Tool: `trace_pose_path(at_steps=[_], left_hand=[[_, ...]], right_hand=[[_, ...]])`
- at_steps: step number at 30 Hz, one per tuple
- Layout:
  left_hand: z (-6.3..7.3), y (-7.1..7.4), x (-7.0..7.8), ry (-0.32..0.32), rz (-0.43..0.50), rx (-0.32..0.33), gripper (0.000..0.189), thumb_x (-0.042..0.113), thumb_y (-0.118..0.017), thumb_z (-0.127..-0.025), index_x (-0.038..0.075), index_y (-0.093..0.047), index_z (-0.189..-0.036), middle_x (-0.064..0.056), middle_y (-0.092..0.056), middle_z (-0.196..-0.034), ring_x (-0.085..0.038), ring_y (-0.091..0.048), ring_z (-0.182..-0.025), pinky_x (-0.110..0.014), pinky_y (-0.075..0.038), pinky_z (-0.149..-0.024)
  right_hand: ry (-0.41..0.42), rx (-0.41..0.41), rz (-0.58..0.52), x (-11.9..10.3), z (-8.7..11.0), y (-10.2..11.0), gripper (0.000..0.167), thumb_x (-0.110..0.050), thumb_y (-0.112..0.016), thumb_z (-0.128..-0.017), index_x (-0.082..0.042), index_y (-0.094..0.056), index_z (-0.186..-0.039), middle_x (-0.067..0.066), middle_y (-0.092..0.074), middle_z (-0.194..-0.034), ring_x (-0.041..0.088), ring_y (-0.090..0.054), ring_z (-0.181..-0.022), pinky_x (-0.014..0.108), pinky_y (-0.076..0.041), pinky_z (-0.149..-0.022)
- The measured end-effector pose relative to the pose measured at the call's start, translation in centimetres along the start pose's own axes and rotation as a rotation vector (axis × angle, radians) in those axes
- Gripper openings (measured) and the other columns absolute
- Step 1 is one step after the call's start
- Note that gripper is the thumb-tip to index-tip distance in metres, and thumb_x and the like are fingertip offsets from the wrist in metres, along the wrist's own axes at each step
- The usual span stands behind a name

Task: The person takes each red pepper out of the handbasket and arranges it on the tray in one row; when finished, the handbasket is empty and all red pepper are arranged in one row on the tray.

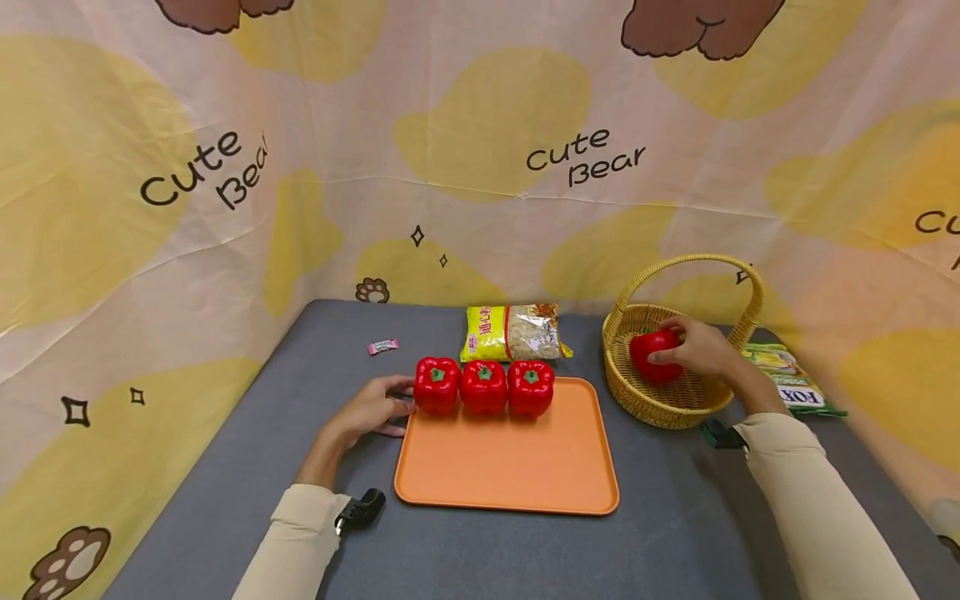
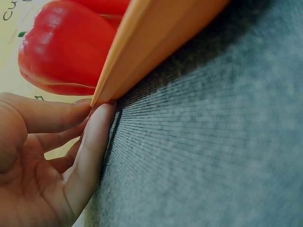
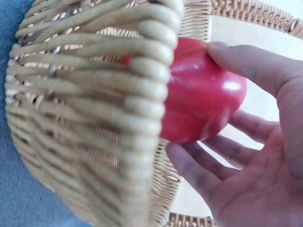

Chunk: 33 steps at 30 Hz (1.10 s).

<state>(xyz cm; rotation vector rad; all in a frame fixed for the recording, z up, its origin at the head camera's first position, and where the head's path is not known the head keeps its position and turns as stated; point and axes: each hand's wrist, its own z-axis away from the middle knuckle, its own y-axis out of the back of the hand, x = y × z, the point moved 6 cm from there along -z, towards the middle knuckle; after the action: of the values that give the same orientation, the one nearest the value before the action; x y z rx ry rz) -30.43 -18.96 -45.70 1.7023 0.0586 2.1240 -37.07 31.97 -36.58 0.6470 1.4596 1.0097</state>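
Note:
Three red bell peppers (image 1: 484, 388) stand in a row along the far edge of an orange tray (image 1: 510, 467). My left hand (image 1: 375, 407) is at the tray's far left corner, and in the left wrist view its thumb and finger (image 2: 97, 137) pinch the tray's rim beside the nearest pepper (image 2: 61, 49). On the right, my right hand (image 1: 697, 346) grips another red bell pepper (image 1: 654, 357) inside a wicker basket (image 1: 626, 392). The right wrist view has the thumb on top of that pepper (image 3: 203, 94) and the fingers below it, near the basket rim (image 3: 151, 94).
Behind the tray lies a yellow and clear food packet (image 1: 513, 332). A small pink wrapped sweet (image 1: 383, 347) is at the far left. To the basket's right, a green packet (image 1: 795, 379) lies flat. The basket's tall handle (image 1: 686, 260) arches over it. Printed cloth walls (image 1: 480, 167) enclose the grey table (image 1: 465, 550).

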Motion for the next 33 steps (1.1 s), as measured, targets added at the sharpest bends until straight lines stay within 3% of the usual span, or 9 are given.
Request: trace_pose_path(at_steps=[5, 13, 19, 25, 29, 33], left_hand=[[0.0, 0.0, 0.1, -0.007, -0.003, -0.002, 0.057, 0.005, -0.059, -0.100, -0.005, -0.047, -0.154, -0.026, -0.054, -0.147, -0.030, -0.068, -0.113, -0.041, -0.067, -0.079], [0.0, 0.1, -0.2, 0.002, -0.001, 0.005, 0.056, 0.004, -0.060, -0.099, -0.004, -0.048, -0.153, -0.025, -0.055, -0.147, -0.029, -0.068, -0.111, -0.040, -0.067, -0.078], [0.0, 0.1, -0.1, -0.015, 0.002, -0.009, 0.057, 0.005, -0.059, -0.100, -0.006, -0.045, -0.154, -0.026, -0.054, -0.147, -0.027, -0.068, -0.110, -0.041, -0.067, -0.078], [0.1, 0.1, 0.0, -0.023, -0.009, -0.014, 0.058, 0.006, -0.059, -0.100, -0.006, -0.044, -0.155, -0.027, -0.053, -0.147, -0.028, -0.068, -0.111, -0.041, -0.067, -0.077], [0.0, 0.0, 0.0, -0.017, -0.013, -0.014, 0.057, 0.006, -0.059, -0.101, -0.006, -0.044, -0.155, -0.026, -0.053, -0.148, -0.028, -0.068, -0.111, -0.040, -0.067, -0.078], [-0.1, 0.0, 0.0, -0.016, -0.014, -0.014, 0.056, 0.006, -0.058, -0.101, -0.005, -0.045, -0.155, -0.026, -0.053, -0.147, -0.028, -0.067, -0.112, -0.040, -0.067, -0.079]], right_hand=[[0.032, 0.049, -0.008, -0.1, 1.0, 0.3, 0.076, -0.036, -0.078, -0.092, 0.007, -0.048, -0.148, 0.035, -0.059, -0.136, 0.050, -0.060, -0.121, 0.061, -0.054, -0.098], [0.069, 0.097, -0.037, -0.2, 2.9, 0.6, 0.083, -0.036, -0.079, -0.094, 0.002, -0.042, -0.157, 0.036, -0.060, -0.138, 0.054, -0.060, -0.125, 0.064, -0.055, -0.097], [0.073, 0.116, -0.107, -0.6, 4.4, 0.7, 0.085, -0.031, -0.079, -0.094, 0.005, -0.039, -0.158, 0.039, -0.056, -0.143, 0.059, -0.056, -0.129, 0.069, -0.052, -0.102], [0.074, 0.129, -0.194, -1.2, 5.6, 0.6, 0.087, -0.031, -0.081, -0.094, 0.001, -0.037, -0.161, 0.036, -0.053, -0.149, 0.057, -0.054, -0.134, 0.067, -0.052, -0.105], [0.073, 0.139, -0.228, -1.7, 6.3, 0.5, 0.091, -0.033, -0.084, -0.092, -0.002, -0.035, -0.163, 0.034, -0.052, -0.151, 0.055, -0.055, -0.134, 0.060, -0.056, -0.103], [0.111, 0.159, -0.246, -2.7, 6.8, 0.4, 0.090, -0.028, -0.086, -0.091, -0.001, -0.037, -0.162, 0.031, -0.051, -0.152, 0.055, -0.058, -0.132, 0.032, -0.060, -0.095]])
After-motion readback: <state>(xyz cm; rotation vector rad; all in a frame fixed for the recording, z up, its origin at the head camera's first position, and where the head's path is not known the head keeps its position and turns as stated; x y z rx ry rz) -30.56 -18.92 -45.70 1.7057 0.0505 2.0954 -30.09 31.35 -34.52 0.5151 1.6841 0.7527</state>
